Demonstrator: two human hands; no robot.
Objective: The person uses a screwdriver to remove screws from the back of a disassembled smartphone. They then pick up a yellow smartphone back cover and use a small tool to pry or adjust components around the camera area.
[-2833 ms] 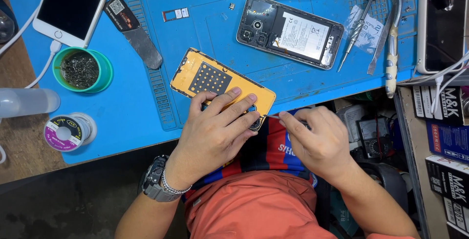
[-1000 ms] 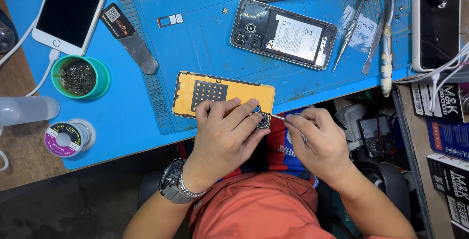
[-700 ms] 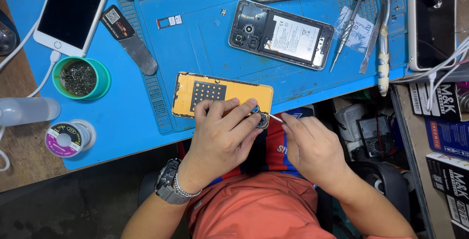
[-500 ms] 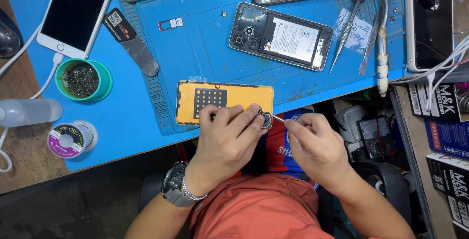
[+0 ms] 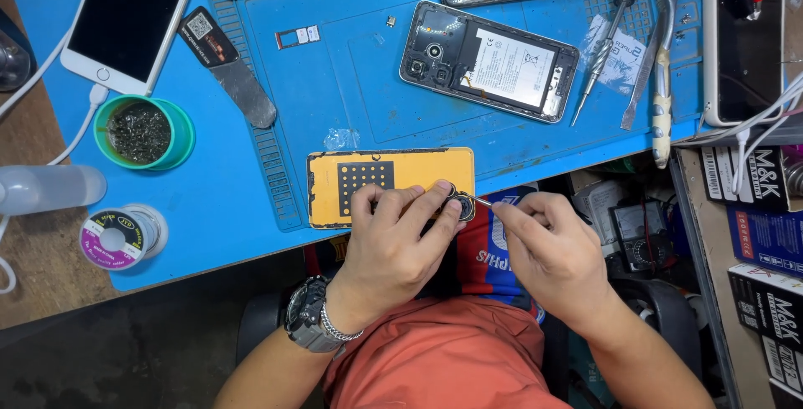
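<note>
An orange phone back cover [image 5: 381, 176] lies inside-up at the near edge of the blue work mat [image 5: 326, 108]. My left hand [image 5: 393, 242] presses down on its right half, with the fingertips beside the round camera ring [image 5: 462, 207] at the cover's corner. My right hand [image 5: 552, 250] grips a thin metal tool [image 5: 480, 201], its tip touching that ring. An opened dark phone [image 5: 489, 62] with its battery showing lies further back on the mat.
A white phone [image 5: 130, 20] on a cable lies back left beside a green tin of wire wool [image 5: 144, 131], a solder reel [image 5: 121, 235] and a metal spatula [image 5: 238, 83]. A screwdriver [image 5: 600, 53] and pry tools [image 5: 661, 58] lie right. Boxes [image 5: 765, 200] stack by the table.
The orange cover has turned from a slant to lie square with the table edge. Both hands stayed on its camera corner, with the tool tip at the ring.
</note>
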